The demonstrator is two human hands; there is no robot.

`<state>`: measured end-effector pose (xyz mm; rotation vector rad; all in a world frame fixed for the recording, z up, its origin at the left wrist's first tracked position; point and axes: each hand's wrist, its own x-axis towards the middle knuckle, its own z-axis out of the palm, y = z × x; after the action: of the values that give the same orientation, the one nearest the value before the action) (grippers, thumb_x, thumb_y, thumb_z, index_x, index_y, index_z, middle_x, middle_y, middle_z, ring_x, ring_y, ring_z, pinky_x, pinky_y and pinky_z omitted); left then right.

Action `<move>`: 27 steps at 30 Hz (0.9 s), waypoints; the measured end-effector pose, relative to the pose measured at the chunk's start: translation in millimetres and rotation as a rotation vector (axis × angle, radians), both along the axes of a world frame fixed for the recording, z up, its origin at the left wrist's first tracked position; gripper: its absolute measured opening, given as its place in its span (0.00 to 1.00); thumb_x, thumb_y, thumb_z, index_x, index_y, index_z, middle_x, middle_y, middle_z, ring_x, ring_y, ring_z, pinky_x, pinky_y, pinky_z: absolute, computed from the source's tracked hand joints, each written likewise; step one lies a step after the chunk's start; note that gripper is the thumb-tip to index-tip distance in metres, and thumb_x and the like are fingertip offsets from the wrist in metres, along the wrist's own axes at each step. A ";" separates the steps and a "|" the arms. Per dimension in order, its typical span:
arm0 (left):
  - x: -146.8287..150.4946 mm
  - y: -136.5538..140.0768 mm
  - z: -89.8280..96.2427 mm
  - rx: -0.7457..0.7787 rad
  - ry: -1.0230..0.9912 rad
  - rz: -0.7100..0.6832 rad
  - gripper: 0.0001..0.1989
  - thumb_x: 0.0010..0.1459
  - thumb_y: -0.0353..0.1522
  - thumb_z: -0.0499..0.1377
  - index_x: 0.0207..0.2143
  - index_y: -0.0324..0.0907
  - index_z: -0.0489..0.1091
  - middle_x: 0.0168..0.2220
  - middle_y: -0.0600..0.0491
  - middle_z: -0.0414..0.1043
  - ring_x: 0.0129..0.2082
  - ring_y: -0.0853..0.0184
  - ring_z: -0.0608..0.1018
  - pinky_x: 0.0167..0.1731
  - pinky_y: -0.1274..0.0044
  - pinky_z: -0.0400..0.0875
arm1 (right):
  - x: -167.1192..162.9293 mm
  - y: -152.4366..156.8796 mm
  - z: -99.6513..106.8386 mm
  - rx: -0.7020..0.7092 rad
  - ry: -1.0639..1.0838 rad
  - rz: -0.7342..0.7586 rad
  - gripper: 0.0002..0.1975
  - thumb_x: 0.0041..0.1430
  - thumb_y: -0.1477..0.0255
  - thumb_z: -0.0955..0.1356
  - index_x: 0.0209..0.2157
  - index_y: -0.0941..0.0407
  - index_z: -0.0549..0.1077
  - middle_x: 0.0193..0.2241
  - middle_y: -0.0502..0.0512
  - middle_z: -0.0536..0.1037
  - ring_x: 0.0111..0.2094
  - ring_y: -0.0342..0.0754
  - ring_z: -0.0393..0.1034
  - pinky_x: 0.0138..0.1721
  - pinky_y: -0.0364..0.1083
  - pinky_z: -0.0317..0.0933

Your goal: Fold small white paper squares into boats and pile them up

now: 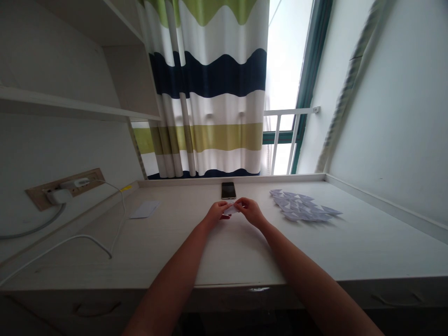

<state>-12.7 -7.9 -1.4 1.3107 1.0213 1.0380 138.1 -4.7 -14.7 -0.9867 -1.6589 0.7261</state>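
A small piece of white paper (231, 209) is held between my two hands above the middle of the desk. My left hand (217, 212) grips its left side, fingers closed on it. On the other side, my right hand (249, 209) pinches the paper near its top right. The fingers cover much of the sheet, so its exact folds cannot be made out. Just beyond my hands a phone (228, 190) lies flat with a dark screen. To the right several folded white paper pieces (301, 206) lie spread in a cluster.
White sheets (144, 209) lie at the left of the desk (168, 252). A white cable (111, 255) loops over the left side from a wall socket (66, 186). A low raised edge (378, 205) borders the right side. A striped curtain (217, 112) hangs behind.
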 end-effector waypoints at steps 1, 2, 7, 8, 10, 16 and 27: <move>0.1 0.0 0.0 0.000 0.004 -0.002 0.18 0.41 0.43 0.60 0.27 0.36 0.69 0.24 0.52 0.68 0.23 0.71 0.70 0.24 0.79 0.67 | 0.3 0.6 -0.6 -0.004 0.001 -0.002 0.11 0.46 0.64 0.66 0.26 0.58 0.71 0.20 0.51 0.71 0.22 0.43 0.64 0.26 0.44 0.60; 0.2 -0.1 0.1 0.001 0.006 -0.006 0.19 0.43 0.45 0.59 0.28 0.36 0.70 0.24 0.51 0.68 0.23 0.71 0.71 0.24 0.78 0.67 | 0.7 1.2 -1.2 -0.006 0.000 -0.008 0.11 0.46 0.64 0.66 0.26 0.58 0.71 0.21 0.50 0.71 0.22 0.42 0.63 0.26 0.44 0.60; 0.7 -1.2 0.9 0.084 0.054 -0.064 0.18 0.39 0.42 0.62 0.28 0.36 0.70 0.25 0.51 0.69 0.23 0.71 0.71 0.24 0.79 0.67 | 2.7 4.5 -2.8 0.019 0.003 -0.087 0.08 0.45 0.66 0.66 0.25 0.57 0.71 0.18 0.47 0.67 0.20 0.41 0.59 0.24 0.43 0.57; 0.8 -1.2 0.6 0.110 0.064 -0.067 0.17 0.38 0.40 0.64 0.28 0.36 0.71 0.25 0.51 0.69 0.23 0.71 0.71 0.24 0.79 0.67 | 2.9 5.1 -2.9 0.020 0.010 -0.100 0.08 0.45 0.66 0.66 0.24 0.57 0.71 0.17 0.47 0.67 0.20 0.41 0.59 0.23 0.43 0.57; 1.0 -0.5 -0.5 0.145 0.066 -0.052 0.17 0.37 0.38 0.65 0.28 0.36 0.71 0.26 0.50 0.70 0.23 0.71 0.71 0.25 0.79 0.68 | 3.0 5.7 -2.6 0.009 0.036 -0.100 0.09 0.44 0.66 0.66 0.24 0.58 0.71 0.18 0.48 0.68 0.20 0.41 0.60 0.24 0.43 0.58; 0.8 3.6 -3.5 0.142 0.023 0.019 0.17 0.37 0.39 0.65 0.26 0.34 0.72 0.23 0.51 0.71 0.22 0.71 0.72 0.26 0.77 0.68 | 1.8 -0.2 3.8 -0.060 0.193 -0.006 0.11 0.42 0.66 0.68 0.28 0.57 0.69 0.21 0.50 0.72 0.25 0.45 0.67 0.30 0.46 0.62; 0.6 4.0 -1.7 0.196 -0.007 0.081 0.16 0.37 0.38 0.64 0.25 0.34 0.72 0.21 0.52 0.70 0.21 0.72 0.70 0.25 0.78 0.67 | -1.7 -6.1 10.9 -0.224 0.373 0.068 0.17 0.34 0.64 0.72 0.27 0.58 0.70 0.14 0.45 0.68 0.20 0.42 0.66 0.28 0.47 0.66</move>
<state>-12.1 -3.9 -3.1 1.4315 0.9940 1.2284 136.4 -10.8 -3.8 -0.8874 -1.3094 1.0888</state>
